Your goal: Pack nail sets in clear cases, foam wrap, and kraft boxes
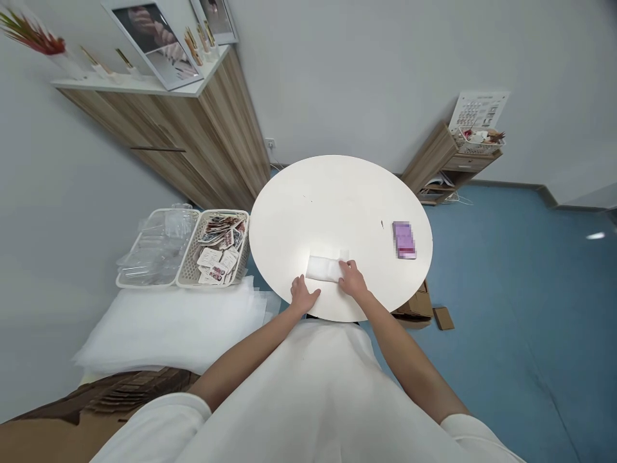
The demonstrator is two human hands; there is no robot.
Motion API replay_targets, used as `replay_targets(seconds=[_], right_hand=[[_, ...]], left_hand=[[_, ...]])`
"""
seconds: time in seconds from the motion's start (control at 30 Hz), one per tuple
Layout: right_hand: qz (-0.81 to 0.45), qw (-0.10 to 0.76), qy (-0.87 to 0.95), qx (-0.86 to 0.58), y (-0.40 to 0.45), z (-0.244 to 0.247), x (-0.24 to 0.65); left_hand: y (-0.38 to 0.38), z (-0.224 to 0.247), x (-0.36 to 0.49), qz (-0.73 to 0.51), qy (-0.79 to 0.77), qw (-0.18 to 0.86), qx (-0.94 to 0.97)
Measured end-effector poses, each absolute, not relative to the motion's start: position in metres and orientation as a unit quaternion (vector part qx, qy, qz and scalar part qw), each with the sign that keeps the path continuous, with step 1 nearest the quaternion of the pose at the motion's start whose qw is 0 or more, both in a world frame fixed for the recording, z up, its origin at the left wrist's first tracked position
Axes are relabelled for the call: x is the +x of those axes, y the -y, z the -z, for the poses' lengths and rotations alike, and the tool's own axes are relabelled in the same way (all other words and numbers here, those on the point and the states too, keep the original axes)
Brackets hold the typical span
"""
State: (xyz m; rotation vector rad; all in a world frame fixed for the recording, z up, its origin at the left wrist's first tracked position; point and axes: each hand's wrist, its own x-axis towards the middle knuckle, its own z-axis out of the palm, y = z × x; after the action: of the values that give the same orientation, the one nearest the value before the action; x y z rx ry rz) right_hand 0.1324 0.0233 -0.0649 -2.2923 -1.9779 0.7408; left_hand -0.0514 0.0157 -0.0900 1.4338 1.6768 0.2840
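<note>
A flat, folded piece of white wrapping (324, 269) lies near the front edge of the round white table (337, 193). My right hand (352, 280) is closed over its right end, thumb below and fingers above. Just off the wrapping's lower left corner, my left hand (303, 296) rests on the tabletop with thumb and fingers apart, holding nothing. Whether anything is inside the wrapping I cannot tell. Toward the right side of the table lies a purple rectangular item (403, 240), blurred out, with a small dark object (382, 224) beside it.
Left of the table stand a white basket (180, 273) of printed cards and a tray of clear plastic (164, 247). White foam sheets (178, 321) are stacked below them. A wooden cabinet (193, 141) stands behind left, a small shelf (434, 157) behind right, a cardboard box (417, 305) under the table's right side.
</note>
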Motion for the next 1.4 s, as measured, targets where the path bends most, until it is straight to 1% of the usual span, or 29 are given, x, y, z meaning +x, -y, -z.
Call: replay_targets(seconds=[0.1, 0.17, 0.27, 0.37, 0.63, 0.97, 1.17, 1.27, 1.4], right_hand=[[-0.254, 0.001, 0.636, -0.729, -0.025, 0.063, 0.131], [-0.263, -0.005, 0.640, -0.722, -0.024, 0.062, 0.130], [-0.264, -0.008, 0.648, -0.714, -0.020, 0.062, 0.127], [-0.265, -0.007, 0.650, -0.713, -0.018, 0.062, 0.125], [-0.290, 0.008, 0.640, -0.711, -0.019, 0.061, 0.129], [-0.323, 0.027, 0.646, -0.691, -0.020, 0.062, 0.136], [-0.320, 0.002, 0.666, -0.674, -0.026, 0.058, 0.141], [-0.310, 0.000, 0.681, -0.664, -0.029, 0.060, 0.144], [-0.331, 0.020, 0.676, -0.658, -0.034, 0.068, 0.149]], left_hand=[[-0.016, 0.091, -0.054, -0.194, -0.676, 0.540, 0.462], [-0.022, 0.089, -0.051, -0.233, -0.682, 0.573, 0.390], [-0.035, 0.088, -0.045, -0.264, -0.715, 0.576, 0.294], [-0.048, 0.091, -0.041, -0.277, -0.731, 0.566, 0.262], [-0.065, 0.093, -0.036, -0.270, -0.722, 0.572, 0.280], [-0.057, 0.092, -0.019, -0.282, -0.747, 0.511, 0.319], [-0.060, 0.084, -0.022, -0.238, -0.688, 0.549, 0.411], [-0.061, 0.075, -0.018, -0.236, -0.694, 0.521, 0.437], [-0.060, 0.065, 0.001, -0.219, -0.681, 0.443, 0.541]])
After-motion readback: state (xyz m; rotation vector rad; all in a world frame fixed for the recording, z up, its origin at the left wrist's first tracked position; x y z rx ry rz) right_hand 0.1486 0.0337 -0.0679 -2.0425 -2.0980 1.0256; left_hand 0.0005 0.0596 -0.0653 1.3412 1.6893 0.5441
